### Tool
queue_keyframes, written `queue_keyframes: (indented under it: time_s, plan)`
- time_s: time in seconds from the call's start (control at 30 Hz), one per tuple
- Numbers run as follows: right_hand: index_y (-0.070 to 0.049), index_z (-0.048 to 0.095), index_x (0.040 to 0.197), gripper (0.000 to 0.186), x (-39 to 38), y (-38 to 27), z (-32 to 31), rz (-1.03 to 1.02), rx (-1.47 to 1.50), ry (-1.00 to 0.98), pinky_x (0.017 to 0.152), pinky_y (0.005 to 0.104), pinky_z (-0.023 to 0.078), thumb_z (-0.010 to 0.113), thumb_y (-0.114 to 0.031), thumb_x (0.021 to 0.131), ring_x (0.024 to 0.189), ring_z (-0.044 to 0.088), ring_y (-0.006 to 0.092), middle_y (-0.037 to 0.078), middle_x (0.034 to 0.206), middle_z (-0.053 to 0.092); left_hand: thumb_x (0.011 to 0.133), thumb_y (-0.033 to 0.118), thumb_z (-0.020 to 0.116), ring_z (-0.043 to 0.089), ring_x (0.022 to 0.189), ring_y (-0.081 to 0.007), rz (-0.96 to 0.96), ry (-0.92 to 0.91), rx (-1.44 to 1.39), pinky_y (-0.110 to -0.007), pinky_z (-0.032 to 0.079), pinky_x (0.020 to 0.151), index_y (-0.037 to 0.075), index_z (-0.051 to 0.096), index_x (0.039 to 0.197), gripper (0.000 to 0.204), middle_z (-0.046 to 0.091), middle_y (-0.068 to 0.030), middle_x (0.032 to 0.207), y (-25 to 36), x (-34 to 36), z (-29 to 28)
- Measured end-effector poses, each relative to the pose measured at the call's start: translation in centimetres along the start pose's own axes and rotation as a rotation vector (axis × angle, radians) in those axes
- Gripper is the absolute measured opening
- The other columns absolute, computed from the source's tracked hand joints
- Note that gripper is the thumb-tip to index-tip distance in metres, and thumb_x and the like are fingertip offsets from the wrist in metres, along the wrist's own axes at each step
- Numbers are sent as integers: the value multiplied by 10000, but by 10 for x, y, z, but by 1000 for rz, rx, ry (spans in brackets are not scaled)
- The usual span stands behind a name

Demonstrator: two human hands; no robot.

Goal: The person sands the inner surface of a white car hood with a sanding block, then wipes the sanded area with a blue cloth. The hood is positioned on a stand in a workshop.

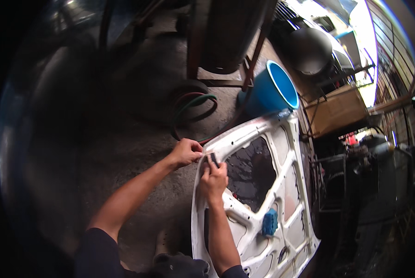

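Note:
A white car hood [235,217] with its ribbed inner side up lies at front right. At its far left corner my left hand [187,153] has its fingers pinched together at the edge. Whatever they hold, if anything, is too small to make out. Just to the right, my right hand [214,182] is closed around a small dark block-like tool [214,160], which rests on or just above the corner of the frame. Farther down the ribs sits a blue sponge [270,222].
A blue bucket [265,92] stands beyond the hood, by a dark metal stand [221,82]. Green and red hoses [198,99] lie coiled on the concrete floor [147,185]. A cardboard box [337,111] and cluttered racks line the right side.

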State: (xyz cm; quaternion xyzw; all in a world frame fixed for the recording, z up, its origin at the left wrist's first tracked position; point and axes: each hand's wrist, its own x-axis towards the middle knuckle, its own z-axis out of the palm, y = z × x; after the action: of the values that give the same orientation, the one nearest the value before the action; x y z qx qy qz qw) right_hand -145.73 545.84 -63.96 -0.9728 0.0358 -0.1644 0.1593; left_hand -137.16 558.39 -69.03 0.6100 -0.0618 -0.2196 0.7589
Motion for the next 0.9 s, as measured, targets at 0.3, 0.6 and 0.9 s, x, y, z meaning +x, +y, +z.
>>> queue_keyframes:
  time_s: [0.3, 0.6, 0.9]
  plan:
    - [-189, 655, 1143, 309, 1, -1, 5, 5, -23, -49, 726, 474, 454, 550, -319, 883, 913, 561, 361, 185, 952, 543, 702, 79, 704, 653, 656, -124, 46, 88, 113, -281, 532, 611, -4, 694, 853, 172, 692, -90, 744, -4, 0, 1]
    - [-154, 658, 1133, 291, 0, 0, -1, -95, -163, -28, 695, 444, 455, 552, -236, 874, 847, 564, 356, 178, 908, 528, 708, 73, 715, 628, 622, -125, -72, -11, -54, -266, 516, 576, -7, 690, 836, 152, 669, -69, 708, -1, 3, 0]
    - [-181, 650, 1156, 306, 6, -3, -5, -32, -256, -145, 714, 452, 437, 537, -277, 888, 888, 551, 346, 182, 948, 536, 678, 53, 675, 638, 627, -120, -52, 79, -21, -277, 517, 571, 16, 700, 816, 145, 684, -77, 713, -3, 1, 8]
